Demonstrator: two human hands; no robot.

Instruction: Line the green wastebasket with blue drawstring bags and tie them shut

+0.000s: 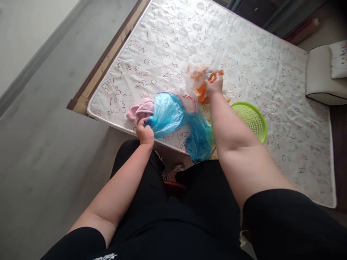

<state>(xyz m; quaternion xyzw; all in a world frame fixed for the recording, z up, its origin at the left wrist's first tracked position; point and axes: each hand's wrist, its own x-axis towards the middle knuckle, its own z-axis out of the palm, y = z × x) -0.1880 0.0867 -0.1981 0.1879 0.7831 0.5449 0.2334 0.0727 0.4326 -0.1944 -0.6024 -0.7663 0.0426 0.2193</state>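
The blue plastic bag (173, 119) lies crumpled on the near edge of the mattress (271, 72), its lower half spilling over the edge toward the person's legs, a thin red drawstring looping out of its mouth. It looks thin, glossy and translucent, bunched into two lumps with a pinched waist between them, and it appears slack rather than full. The left hand (145, 131) is closed in a fist on the bag's left end, holding it at the mattress edge. Just left of that hand, touching the bag, sits a small pink cloth (139, 109).

Farther out, the right hand (214, 85) is stretched across the mattress with its fingers clamped down on a clear bag of orange pieces (202, 81) (what the pieces are, I cannot tell; the plastic blurs them). That clear bag rests on the mattress, not inside anything. Right of the forearm and partly hidden by it, a lime-green basket (252, 119) lies on the cover, seemingly empty in the part that shows.

By my reading the sorting is mid-way: both bags are in hand, but nothing has gone into the blue bag or the basket, and the pink cloth lies loose.
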